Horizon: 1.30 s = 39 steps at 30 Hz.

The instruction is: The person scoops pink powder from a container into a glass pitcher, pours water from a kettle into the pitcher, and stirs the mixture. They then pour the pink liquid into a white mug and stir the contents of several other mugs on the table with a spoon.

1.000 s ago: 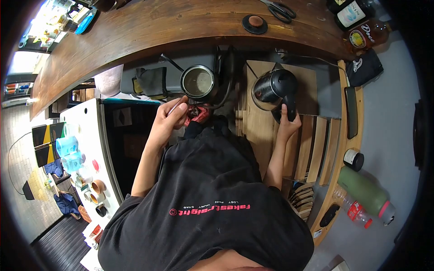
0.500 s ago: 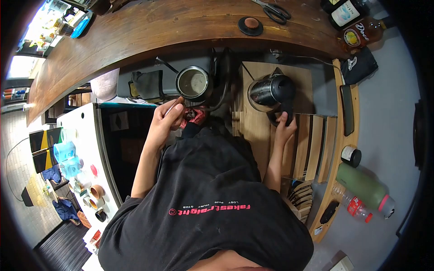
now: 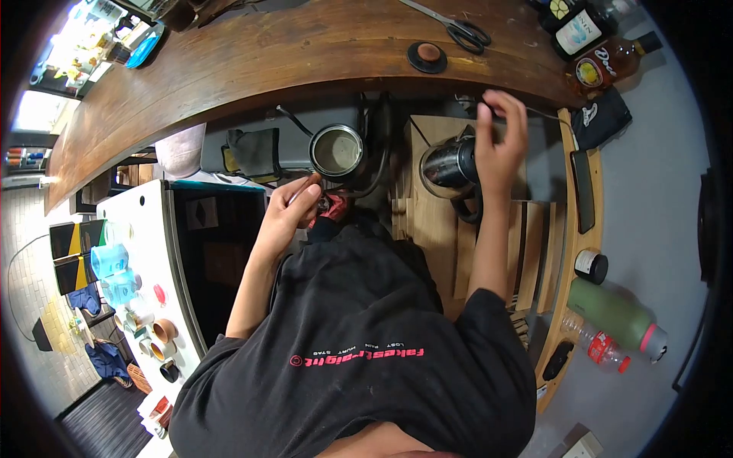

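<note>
My left hand (image 3: 292, 210) is closed around a brown wooden handle beside an open metal pot (image 3: 337, 150) with a thin spout; pale liquid seems to show inside the pot. A dark electric kettle (image 3: 449, 166) stands on a wooden board, its black handle toward me. My right hand (image 3: 504, 141) is raised at the far right side of this kettle, thumb and fingers apart and slightly blurred, and covers part of its top. On the counter beyond lies a black lid (image 3: 427, 57) with a wooden knob.
Scissors (image 3: 467, 34) lie on the wooden counter (image 3: 305, 46), near bottles (image 3: 603, 69) at the right. A phone (image 3: 582, 191), a green flask (image 3: 615, 309) and a plastic bottle (image 3: 595, 347) line the right ledge. Cups (image 3: 163, 330) stand on a white surface to my left.
My right hand has let go of the electric kettle's handle and moved up and forward past its top. My left hand keeps its grip, shifting slightly in view.
</note>
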Each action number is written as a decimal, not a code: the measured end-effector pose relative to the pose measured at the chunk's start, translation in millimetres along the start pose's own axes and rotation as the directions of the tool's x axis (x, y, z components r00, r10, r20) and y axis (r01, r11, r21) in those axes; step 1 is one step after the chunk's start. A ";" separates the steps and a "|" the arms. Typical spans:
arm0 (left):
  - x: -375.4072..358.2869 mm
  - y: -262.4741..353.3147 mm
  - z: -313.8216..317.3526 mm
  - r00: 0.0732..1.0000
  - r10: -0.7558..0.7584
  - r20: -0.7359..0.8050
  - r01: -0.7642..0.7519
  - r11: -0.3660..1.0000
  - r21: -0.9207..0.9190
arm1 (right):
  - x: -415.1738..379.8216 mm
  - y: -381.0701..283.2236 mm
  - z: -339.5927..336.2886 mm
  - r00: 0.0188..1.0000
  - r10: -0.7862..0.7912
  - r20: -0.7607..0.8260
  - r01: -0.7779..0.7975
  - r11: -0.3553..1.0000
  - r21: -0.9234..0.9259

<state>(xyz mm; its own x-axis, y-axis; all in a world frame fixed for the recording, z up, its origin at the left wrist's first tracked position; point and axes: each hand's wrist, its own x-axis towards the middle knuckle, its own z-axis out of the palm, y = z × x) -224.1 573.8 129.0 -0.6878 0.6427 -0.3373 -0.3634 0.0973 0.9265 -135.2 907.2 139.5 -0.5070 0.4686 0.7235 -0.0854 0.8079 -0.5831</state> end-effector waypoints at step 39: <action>-31.2 -0.3 -16.5 0.990 -0.004 -0.141 0.009 0.999 0.035 | -16.2 -130.8 83.2 0.781 -0.302 0.546 0.103 0.926 0.364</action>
<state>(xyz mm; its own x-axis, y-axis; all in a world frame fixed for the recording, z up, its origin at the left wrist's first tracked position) -212.9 541.3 136.5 -0.7679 0.5290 -0.3613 -0.3478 0.1294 0.9286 -187.2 764.2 173.2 -0.8390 -0.0733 0.5392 -0.4435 0.6663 -0.5994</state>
